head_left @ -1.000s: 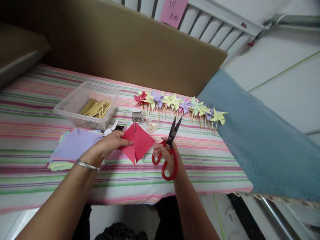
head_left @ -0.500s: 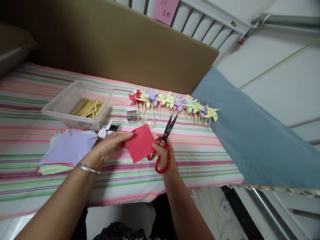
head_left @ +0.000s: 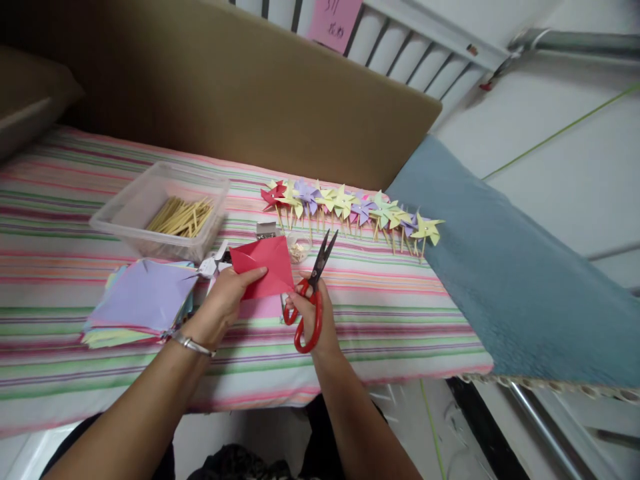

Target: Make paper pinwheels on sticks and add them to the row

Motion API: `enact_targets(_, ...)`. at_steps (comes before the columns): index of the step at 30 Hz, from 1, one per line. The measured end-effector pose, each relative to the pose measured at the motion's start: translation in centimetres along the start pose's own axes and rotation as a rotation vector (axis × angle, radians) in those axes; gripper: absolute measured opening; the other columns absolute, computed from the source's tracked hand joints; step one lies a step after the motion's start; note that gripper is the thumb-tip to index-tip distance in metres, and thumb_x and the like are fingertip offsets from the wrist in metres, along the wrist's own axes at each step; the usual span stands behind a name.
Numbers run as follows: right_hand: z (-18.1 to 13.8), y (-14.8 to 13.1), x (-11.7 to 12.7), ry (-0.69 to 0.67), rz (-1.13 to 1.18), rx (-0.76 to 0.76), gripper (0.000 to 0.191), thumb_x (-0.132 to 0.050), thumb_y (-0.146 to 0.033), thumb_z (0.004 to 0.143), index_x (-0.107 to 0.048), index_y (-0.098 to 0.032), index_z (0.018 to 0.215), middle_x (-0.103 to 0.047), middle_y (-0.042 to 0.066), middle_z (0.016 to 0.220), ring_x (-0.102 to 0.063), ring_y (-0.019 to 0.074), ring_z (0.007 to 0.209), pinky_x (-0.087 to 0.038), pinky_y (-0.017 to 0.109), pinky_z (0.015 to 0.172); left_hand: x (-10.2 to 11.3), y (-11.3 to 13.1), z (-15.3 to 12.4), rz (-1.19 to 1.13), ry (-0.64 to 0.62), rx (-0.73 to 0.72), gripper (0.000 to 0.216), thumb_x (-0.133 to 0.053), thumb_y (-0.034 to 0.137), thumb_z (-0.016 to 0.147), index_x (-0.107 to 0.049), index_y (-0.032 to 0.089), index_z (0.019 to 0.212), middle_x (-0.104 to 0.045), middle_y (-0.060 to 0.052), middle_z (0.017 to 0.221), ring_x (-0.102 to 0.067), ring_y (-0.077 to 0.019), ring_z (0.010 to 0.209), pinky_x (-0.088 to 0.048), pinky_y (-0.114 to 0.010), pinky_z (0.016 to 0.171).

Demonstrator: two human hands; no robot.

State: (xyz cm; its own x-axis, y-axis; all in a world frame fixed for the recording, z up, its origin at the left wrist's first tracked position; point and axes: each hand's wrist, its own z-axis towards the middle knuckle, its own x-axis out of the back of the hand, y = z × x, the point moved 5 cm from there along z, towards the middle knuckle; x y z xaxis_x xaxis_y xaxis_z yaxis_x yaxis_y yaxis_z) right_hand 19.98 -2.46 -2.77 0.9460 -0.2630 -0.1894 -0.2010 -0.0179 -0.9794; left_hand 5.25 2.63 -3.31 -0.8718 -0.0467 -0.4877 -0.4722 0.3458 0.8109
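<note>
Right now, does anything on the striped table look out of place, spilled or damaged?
Nothing stands out. The left hand holds the red paper, the right hand holds open red scissors. The sticks lie inside their clear box, and the pinwheels lie in a row.
</note>
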Motion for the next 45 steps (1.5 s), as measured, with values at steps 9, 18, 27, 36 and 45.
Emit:
enact_targets(9, -2.0, -0.6, -0.4, -0.372, -0.357, -0.049, 0.04, -0.061, -0.023, 0.075, -0.055, -0.019, 0.114, -0.062, 0.004, 0.085, -0.059, 0.014, 0.073, -0.047, 0.026, 0.061, 2.5, 4.3, 0.1, 0.177, 0.069, -0.086, 0.033, -0.081, 0.027, 0.054, -0.071, 0.015, 0.083, -0.074, -0.007, 0.086, -0.066, -0.02, 0.074, -0.049, -0.03, 0.072)
enact_targets(18, -3.0, -0.8, 0.3, -0.489, -0.449, -0.284, 0.04, -0.055, -0.044, 0.081, -0.058, -0.015, 0.109, -0.051, -0.003, 0.062, -0.042, 0.0053, 0.041, -0.033, 0.019, 0.038, 2.2, 4.7, -0.1, 0.262, -0.02, -0.028, 0.028, -0.079, 0.026, 0.056, -0.071, 0.018, 0.082, -0.074, -0.007, 0.088, -0.066, -0.02, 0.075, -0.049, -0.028, 0.071)
enact_targets(27, -3.5, -0.6, 0.4, -0.532, -0.523, -0.373, 0.03, -0.056, -0.039, 0.081, -0.059, -0.017, 0.101, -0.048, -0.006, 0.057, -0.036, 0.0025, 0.036, -0.029, 0.016, 0.034, 2.7, 5.4, -0.2, 0.263, -0.066, -0.06, 0.028, -0.078, 0.025, 0.057, -0.07, 0.017, 0.083, -0.073, -0.007, 0.089, -0.065, -0.0215, 0.076, -0.049, -0.03, 0.073)
enact_targets(36, -3.8, -0.8, -0.2, -0.553, -0.54, -0.415, 0.029, -0.057, -0.04, 0.081, -0.059, -0.017, 0.099, -0.047, -0.007, 0.056, -0.035, 0.0024, 0.034, -0.028, 0.016, 0.033, 2.7, 5.5, -0.2, 0.265, -0.084, -0.032, 0.031, -0.078, 0.026, 0.057, -0.07, 0.017, 0.087, -0.073, -0.008, 0.093, -0.066, -0.0233, 0.081, -0.05, -0.032, 0.076)
enact_targets(45, -3.7, -0.8, -0.2, -0.548, -0.583, -0.38, 0.027, -0.058, -0.039, 0.081, -0.061, -0.017, 0.097, -0.046, -0.007, 0.053, -0.036, 0.0039, 0.039, -0.031, 0.018, 0.041, 3.0, 5.2, -0.1, 0.296, -0.085, -0.01, 0.031, -0.078, 0.028, 0.057, -0.07, 0.017, 0.085, -0.073, -0.009, 0.088, -0.065, -0.0227, 0.074, -0.05, -0.032, 0.069)
